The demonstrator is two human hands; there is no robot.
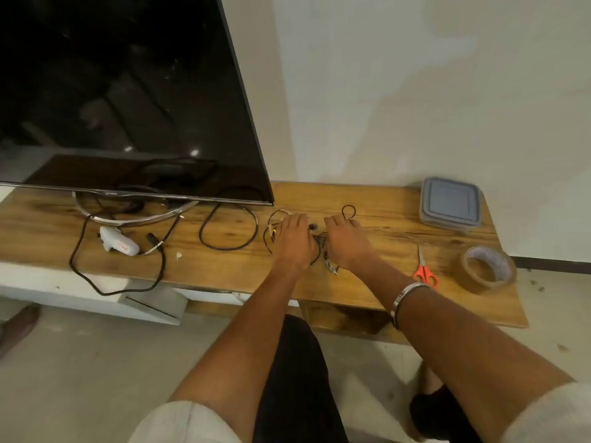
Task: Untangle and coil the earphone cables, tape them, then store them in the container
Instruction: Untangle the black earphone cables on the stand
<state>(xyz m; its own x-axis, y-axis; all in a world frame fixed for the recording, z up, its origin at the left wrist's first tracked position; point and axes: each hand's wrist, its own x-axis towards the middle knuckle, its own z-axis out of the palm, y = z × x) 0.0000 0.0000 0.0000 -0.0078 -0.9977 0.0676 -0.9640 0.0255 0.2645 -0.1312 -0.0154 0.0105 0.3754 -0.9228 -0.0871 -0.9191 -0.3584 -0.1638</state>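
A tangle of thin black earphone cables (319, 239) lies on the wooden table (383, 282), with one small loop (348, 212) sticking out toward the wall. My left hand (292, 239) rests palm down on the left part of the tangle. My right hand (345, 241) lies on its right part, fingers curled into the cables. Whether either hand pinches a cable is hidden under the palms. A grey lidded container (451, 204) sits at the far right. A roll of brown tape (489, 270) and orange-handled scissors (424, 271) lie near the right front edge.
A large dark TV (128, 91) on a metal ring stand (140, 215) fills the left. Thicker black cables (228, 231) loop in front of it, and one (118, 282) hangs over the front edge. A white adapter (118, 244) lies there. A shoe (19, 324) shows at the far left floor.
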